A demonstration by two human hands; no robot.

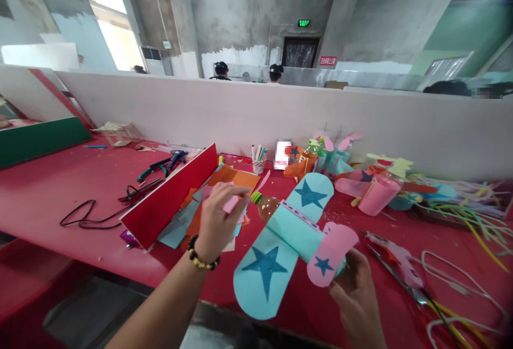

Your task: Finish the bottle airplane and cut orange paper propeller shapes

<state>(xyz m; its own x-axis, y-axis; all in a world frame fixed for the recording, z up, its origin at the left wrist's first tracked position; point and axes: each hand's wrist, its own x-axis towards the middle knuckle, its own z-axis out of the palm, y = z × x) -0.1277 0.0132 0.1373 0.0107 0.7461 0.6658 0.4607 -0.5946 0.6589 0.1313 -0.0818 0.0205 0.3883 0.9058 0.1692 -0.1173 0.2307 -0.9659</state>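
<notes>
left of the right hand (358, 287) holding it extends a winged bottle (293, 231).

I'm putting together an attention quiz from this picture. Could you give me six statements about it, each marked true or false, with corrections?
1. The right hand holds the tail end of the paper-winged bottle. True.
2. The bottle's cap is red. False: it is green.
3. Both light-blue wings carry a darker blue star. True.
4. The beaded bracelet is on the right wrist. False: it is on the left.
5. Pens stand in a small cup. True.
6. The pink glue gun is in the left hand. False: it lies on the red table, right of the bottle.
</notes>
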